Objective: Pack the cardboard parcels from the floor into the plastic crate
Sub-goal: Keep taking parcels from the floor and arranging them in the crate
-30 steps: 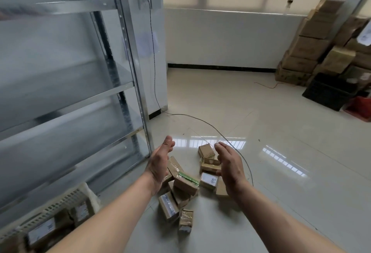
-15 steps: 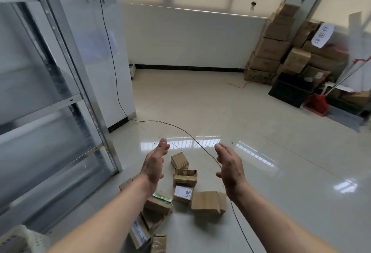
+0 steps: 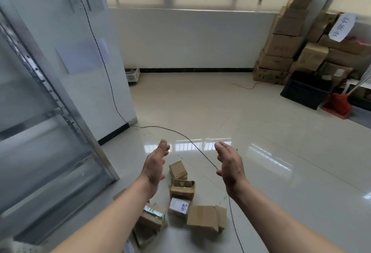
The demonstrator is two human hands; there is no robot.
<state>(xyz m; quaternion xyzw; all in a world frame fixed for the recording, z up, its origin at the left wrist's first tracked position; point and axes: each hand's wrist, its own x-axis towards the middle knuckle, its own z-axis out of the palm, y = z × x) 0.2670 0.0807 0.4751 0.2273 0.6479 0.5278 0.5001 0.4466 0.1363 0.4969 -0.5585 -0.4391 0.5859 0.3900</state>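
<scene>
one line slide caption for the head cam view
Both open hands, left hand and right hand, are held over small cardboard parcels on the glossy floor.

Both bare forearms reach forward, hands raised and holding nothing.

The left hand [image 3: 155, 165] stands edge-on with its palm turned inward toward the other hand, fingers together and nearly straight, thumb uppermost. The right hand [image 3: 230, 164] mirrors it, palm facing left, fingers extended with a slight relaxed bend, thumb tucked low at the inner side. The two hands sit at about the same height, well apart, with a clear gap between the palms. Both wrists are roughly straight, and the forearms converge from the lower corners of the view.
</scene>
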